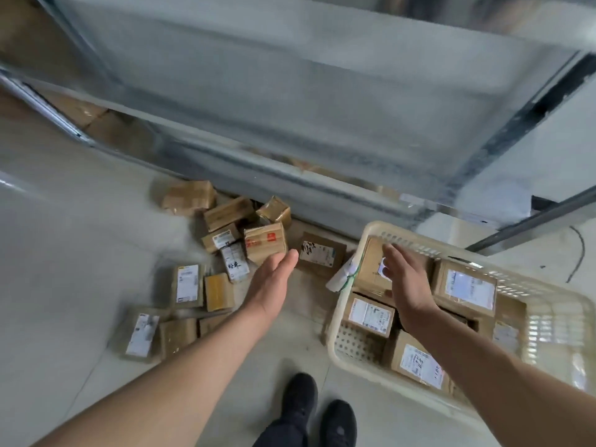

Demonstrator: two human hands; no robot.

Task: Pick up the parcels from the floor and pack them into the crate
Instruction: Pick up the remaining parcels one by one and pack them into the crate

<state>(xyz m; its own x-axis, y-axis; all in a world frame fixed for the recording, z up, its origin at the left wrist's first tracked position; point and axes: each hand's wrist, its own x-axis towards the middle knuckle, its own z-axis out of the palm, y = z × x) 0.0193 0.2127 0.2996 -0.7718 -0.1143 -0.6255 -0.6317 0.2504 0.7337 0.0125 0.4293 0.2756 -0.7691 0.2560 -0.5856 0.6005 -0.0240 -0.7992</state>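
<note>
Several labelled parcels [368, 314] inside cream perforated crate [346, 346], floor-side.

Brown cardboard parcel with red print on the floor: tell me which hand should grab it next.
Left. The left hand hovers open beside that brown cardboard parcel with red print; the right hand is over the cream plastic crate.

No legible text on parcel labels [187, 283]
</note>
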